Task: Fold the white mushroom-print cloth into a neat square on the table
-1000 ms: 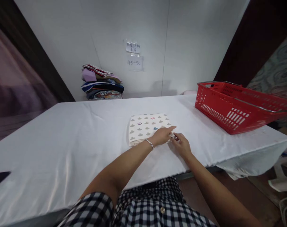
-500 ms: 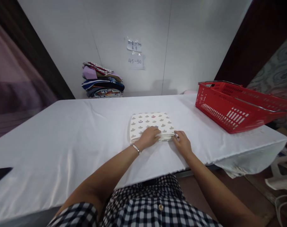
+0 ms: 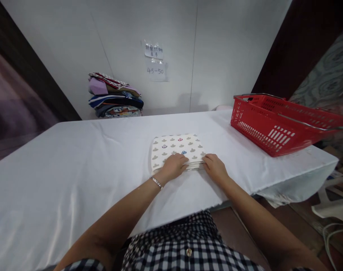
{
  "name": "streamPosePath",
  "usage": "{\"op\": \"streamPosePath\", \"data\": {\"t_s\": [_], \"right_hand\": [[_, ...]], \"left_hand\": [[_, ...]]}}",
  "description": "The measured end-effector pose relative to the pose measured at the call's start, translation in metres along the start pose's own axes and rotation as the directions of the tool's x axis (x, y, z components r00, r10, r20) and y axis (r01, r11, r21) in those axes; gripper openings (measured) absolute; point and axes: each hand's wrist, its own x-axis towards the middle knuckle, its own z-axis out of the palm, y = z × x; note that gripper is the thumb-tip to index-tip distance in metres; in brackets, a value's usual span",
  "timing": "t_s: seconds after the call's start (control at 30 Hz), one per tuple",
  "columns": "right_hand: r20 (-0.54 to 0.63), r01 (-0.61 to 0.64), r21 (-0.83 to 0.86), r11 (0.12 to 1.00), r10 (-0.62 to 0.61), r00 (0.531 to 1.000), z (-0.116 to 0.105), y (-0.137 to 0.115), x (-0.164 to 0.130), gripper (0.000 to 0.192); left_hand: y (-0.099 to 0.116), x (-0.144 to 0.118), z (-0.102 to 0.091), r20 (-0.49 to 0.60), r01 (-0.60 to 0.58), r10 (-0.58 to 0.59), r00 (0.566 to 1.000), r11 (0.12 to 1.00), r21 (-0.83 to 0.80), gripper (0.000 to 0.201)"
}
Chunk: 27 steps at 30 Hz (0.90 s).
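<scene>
A folded cream cloth (image 3: 177, 148) with small grey motifs lies flat on the white-covered table (image 3: 75, 165), a little right of centre. My left hand (image 3: 173, 167), with a silver bracelet on its wrist, grips the cloth's near edge, fingers curled on top. My right hand (image 3: 215, 168) holds the near right corner of the same cloth, fingers against its stacked layers. Both hands are close together at the front edge of the cloth.
A red plastic basket (image 3: 276, 124) with metal handles stands at the table's right end. A stack of folded coloured fabrics (image 3: 115, 96) sits at the back against the white wall, below paper notes (image 3: 154, 60). White plastic furniture (image 3: 332, 203) is on the floor to the right.
My left hand slid from the cloth's right corner leftward along the near edge and curled onto it. My right hand moved up onto the near right corner. The view shifted slightly.
</scene>
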Motion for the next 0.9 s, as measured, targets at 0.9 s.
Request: {"op": "streamPosePath", "data": {"t_s": [0.9], "right_hand": [[0.051,0.106,0.028,0.994,-0.107,0.993,0.001,0.008,0.007,0.030]], "left_hand": [[0.020,0.025,0.009,0.009,0.089,-0.088,0.996,0.995,-0.052,0.018]]}}
